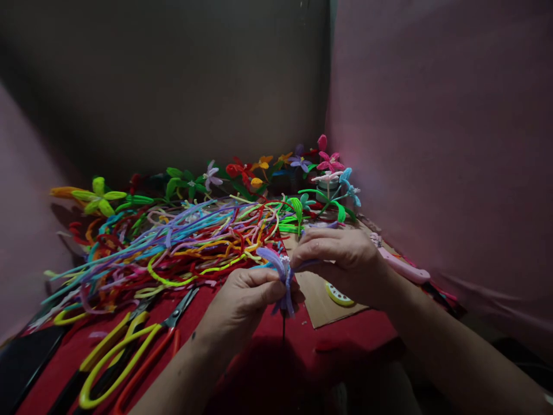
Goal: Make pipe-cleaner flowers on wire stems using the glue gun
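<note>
A purple pipe-cleaner flower point(285, 288) with a pale centre and a dark stem is held upright in front of me. My left hand point(250, 294) pinches it at the base of its petals, thumb and fingers closed. My right hand point(339, 253) has its fingers closed on a purple petal at the flower's right side; the fingertips partly hide it. Behind my left hand spreads a large heap of loose pipe cleaners point(181, 230) in many colours.
Yellow-handled pliers point(110, 340) and scissors point(125, 357) lie at the left on the red cloth point(194, 323). Cardboard point(317, 300) carries a yellow-rimmed disc point(339, 294). A pink-handled tool point(404, 265) lies right. Finished pipe-cleaner flowers point(239, 170) line the back by the wall.
</note>
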`<state>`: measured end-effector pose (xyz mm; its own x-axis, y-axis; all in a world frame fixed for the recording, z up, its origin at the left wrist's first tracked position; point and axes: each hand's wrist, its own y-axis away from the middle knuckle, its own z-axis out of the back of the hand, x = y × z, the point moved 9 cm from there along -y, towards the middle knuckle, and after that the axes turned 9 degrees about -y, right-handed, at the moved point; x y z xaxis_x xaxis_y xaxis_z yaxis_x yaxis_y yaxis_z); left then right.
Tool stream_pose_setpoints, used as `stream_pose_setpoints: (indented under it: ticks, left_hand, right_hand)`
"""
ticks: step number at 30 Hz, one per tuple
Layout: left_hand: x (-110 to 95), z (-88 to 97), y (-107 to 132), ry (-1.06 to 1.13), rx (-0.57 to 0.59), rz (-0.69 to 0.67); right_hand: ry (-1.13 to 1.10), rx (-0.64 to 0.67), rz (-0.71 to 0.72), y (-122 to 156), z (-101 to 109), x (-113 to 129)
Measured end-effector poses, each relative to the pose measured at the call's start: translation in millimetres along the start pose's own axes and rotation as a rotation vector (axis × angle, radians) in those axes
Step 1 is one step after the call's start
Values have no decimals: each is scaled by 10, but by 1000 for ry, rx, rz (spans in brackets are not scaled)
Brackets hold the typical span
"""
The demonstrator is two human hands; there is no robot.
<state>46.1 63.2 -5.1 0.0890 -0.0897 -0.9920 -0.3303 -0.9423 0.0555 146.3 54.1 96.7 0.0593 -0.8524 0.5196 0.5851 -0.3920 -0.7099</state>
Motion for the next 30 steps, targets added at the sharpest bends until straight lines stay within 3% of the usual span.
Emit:
stream_pose_setpoints:
  ticks: [7,19,30]
  left_hand:
    - [-21,-12,8,5,-3,-49]
    - [-29,20,39,-211,-23,-84]
    - [-47,-14,65,-159,-17,-107]
  right_hand:
    - [191,-26,23,63,-38,99]
    - [225,-40,74,203,-69,164]
    - [186,-49,55,210,-85,179]
